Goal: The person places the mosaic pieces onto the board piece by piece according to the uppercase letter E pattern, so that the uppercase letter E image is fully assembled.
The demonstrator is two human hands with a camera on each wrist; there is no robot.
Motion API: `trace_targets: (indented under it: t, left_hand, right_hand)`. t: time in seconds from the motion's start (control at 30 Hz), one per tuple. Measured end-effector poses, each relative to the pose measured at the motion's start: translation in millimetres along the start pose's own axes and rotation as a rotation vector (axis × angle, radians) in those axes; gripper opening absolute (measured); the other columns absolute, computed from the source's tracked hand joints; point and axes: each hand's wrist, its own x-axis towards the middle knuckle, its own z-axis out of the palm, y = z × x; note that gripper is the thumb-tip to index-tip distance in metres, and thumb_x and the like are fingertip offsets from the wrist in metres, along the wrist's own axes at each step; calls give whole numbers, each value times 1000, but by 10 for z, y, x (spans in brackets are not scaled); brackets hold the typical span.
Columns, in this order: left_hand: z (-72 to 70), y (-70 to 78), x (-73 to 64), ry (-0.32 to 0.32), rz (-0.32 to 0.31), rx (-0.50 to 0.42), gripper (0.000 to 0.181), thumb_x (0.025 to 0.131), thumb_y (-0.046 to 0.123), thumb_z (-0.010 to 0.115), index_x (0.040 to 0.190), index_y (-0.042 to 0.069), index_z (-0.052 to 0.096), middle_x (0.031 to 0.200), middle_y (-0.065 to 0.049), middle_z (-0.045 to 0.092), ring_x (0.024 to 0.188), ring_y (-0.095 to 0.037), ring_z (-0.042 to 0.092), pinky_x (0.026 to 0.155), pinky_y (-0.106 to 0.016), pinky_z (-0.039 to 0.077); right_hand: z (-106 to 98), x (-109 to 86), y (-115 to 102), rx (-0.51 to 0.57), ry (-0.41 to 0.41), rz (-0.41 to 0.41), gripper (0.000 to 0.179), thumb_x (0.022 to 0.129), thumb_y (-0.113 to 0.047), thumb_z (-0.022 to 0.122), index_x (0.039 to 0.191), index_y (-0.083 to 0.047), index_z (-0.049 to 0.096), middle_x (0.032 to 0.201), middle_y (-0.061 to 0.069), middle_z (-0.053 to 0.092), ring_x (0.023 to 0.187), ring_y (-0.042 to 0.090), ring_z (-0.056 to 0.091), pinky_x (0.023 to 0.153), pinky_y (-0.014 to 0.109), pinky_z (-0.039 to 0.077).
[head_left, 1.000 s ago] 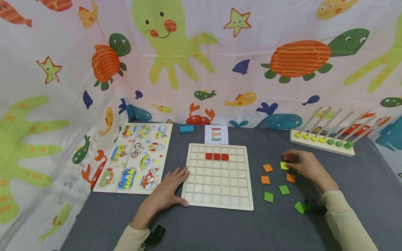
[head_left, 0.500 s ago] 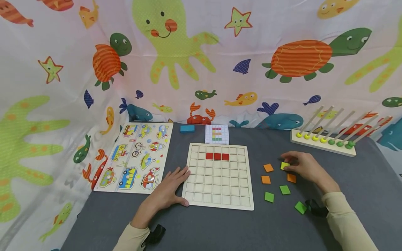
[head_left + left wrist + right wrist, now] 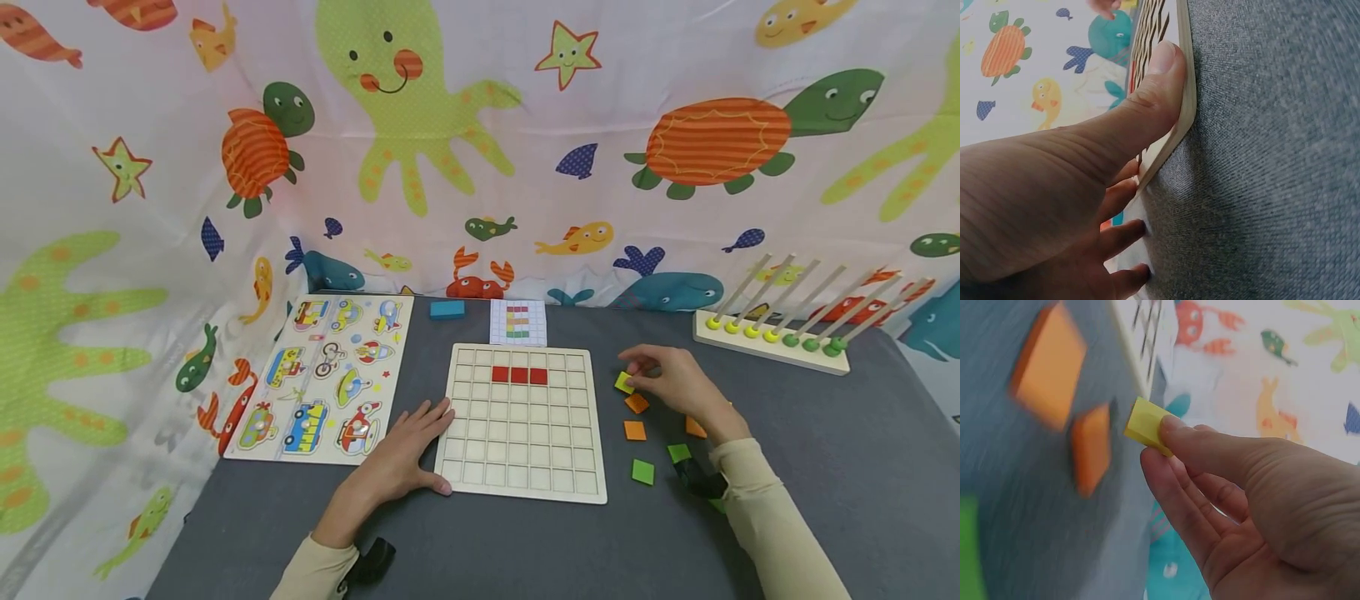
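Observation:
My right hand [image 3: 670,379] pinches a yellow square tile [image 3: 1146,425] between thumb and fingers, held off the tabletop near the right side of a wooden grid board [image 3: 522,467]. Three red tiles [image 3: 519,376] sit side by side in a row of the board's upper part. My left hand [image 3: 401,454] rests at the board's left edge, fingers spread; in the left wrist view its thumb [image 3: 1163,59] lies along the board's rim. Orange tiles [image 3: 634,430] and green tiles [image 3: 642,472] lie on the cloth under and beside the right hand, some partly hidden by the right arm.
A pattern card [image 3: 517,322] with coloured squares lies behind the board, with a blue block [image 3: 447,310] to its left. A vehicle puzzle board [image 3: 318,375] lies at left. A peg rack [image 3: 772,341] with yellow and green beads stands at back right.
My right hand has lifted the yellow tile and moved left with it, toward the board. The left hand has stayed at the board's edge.

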Motion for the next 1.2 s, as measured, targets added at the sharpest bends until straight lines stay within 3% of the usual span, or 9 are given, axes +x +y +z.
trace_targets:
  t: [0.4,0.63,0.87,1.2]
  left_hand:
    - [18,-13,19,-3,-5,7,104,66,37,88,152,8,36,161,-7,25,148,-35,18,119,-56,13]
    - [17,-18,8,-3,-6,9,104,66,37,88,152,8,36,161,-7,25,148,-35,18,119,-56,13]
    - [9,0,8,-3,1,-8,104,67,37,88,152,7,37,160,-8,26,148,-37,18,118,-57,13]
    - [-2,-3,-8,1,3,2,104,66,37,88,151,7,37,160,-8,26,147,-37,19,118,-57,14]
  right_hand:
    - [458,361,-638,111,-52,-149,27,88,-2,71,115,-1,69,89,2,65,84,19,61,73,34,54]
    - [708,513,-934,111,-81,-251,28,86,-1,73,113,0,70,89,2,66,84,16,61,74,32,54]
    - [912,613,-1119,128,-127,-263,25,85,-3,74,110,-3,71,89,1,66,81,13,58,74,30,52]
    - [1126,665,-1119,82,-103,-207,19,86,-4,73,105,-6,72,88,-2,67,80,11,59,76,30,52]
